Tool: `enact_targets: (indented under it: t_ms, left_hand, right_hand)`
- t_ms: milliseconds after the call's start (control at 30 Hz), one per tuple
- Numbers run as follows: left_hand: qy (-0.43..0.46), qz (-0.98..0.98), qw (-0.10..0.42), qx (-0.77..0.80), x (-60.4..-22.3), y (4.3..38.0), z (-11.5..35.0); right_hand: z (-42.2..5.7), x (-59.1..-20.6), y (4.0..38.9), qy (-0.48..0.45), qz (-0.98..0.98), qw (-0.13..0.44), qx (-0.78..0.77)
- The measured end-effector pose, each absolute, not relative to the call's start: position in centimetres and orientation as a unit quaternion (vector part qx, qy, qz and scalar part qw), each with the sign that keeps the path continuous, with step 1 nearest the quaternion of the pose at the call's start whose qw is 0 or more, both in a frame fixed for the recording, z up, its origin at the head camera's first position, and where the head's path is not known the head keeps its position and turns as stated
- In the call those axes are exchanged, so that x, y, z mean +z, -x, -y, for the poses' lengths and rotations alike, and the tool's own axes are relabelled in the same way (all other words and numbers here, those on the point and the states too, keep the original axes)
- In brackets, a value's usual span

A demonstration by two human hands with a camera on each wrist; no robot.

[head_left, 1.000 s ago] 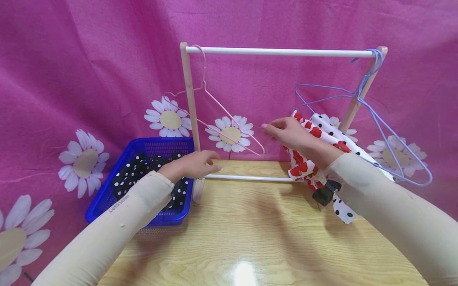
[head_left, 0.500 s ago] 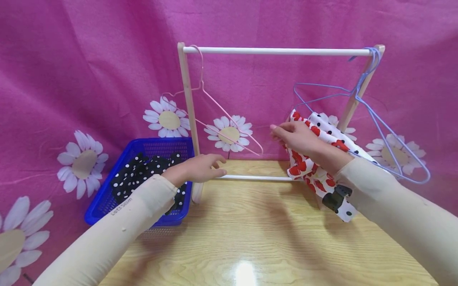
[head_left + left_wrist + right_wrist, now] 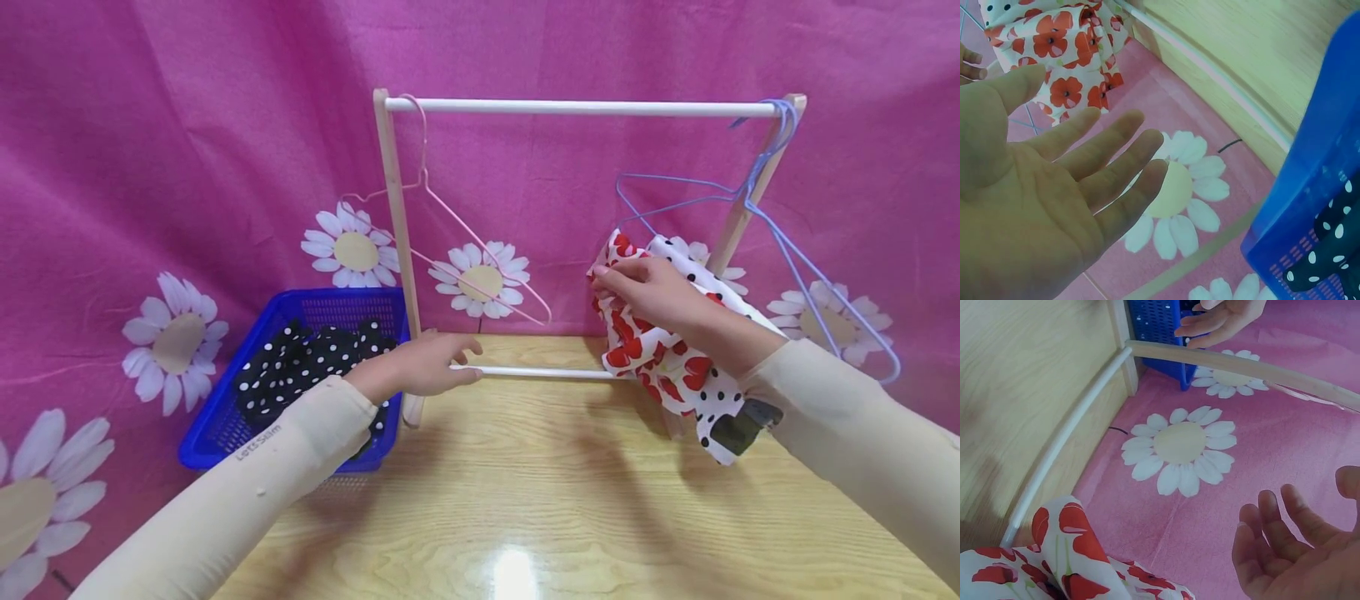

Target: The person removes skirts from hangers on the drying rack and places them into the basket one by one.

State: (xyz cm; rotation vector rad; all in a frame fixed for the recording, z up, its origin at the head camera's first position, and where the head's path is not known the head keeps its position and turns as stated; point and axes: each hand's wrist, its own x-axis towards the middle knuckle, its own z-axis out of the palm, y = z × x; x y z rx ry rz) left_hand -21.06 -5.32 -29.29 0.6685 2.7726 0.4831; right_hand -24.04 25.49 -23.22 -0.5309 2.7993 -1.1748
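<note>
In the head view my left hand (image 3: pixel 423 364) hovers before the rack's left post, fingers apart. The left wrist view shows its palm (image 3: pixel 1035 212) bare. My right hand (image 3: pixel 660 292) is in front of a white garment with red flowers (image 3: pixel 630 342), overlapping it there. Seen from the right wrist, that hand (image 3: pixel 1304 556) has loosely bent fingers and holds nothing. Beside the flowered garment hangs a white garment with black dots (image 3: pixel 678 260). Both hang low on blue wire hangers (image 3: pixel 765 162) at the rack's right end. A pink hanger (image 3: pixel 425 179) hangs bare at the left end.
A small rack with a white top bar (image 3: pixel 585 107) and a white lower bar (image 3: pixel 540 372) stands on the wooden table (image 3: pixel 525 483). At left, a blue basket (image 3: pixel 341 293) holds black cloth with white dots (image 3: pixel 307 367). A pink daisy-print curtain (image 3: pixel 570 50) forms the backdrop.
My right hand has moved right and slightly down, over the flowered garment. My left hand has shifted a little right and down. The garments and hangers keep nearly the same places.
</note>
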Motion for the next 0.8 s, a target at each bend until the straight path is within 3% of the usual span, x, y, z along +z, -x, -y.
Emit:
enact_targets:
  t_ms: [800]
  left_hand:
    - [-0.245, -0.947, 0.131, 0.163, -29.7, 19.6, 3.2]
  right_hand:
    - [-29.0, -24.4, 21.5, 0.162, -0.921, 0.039, -0.353]
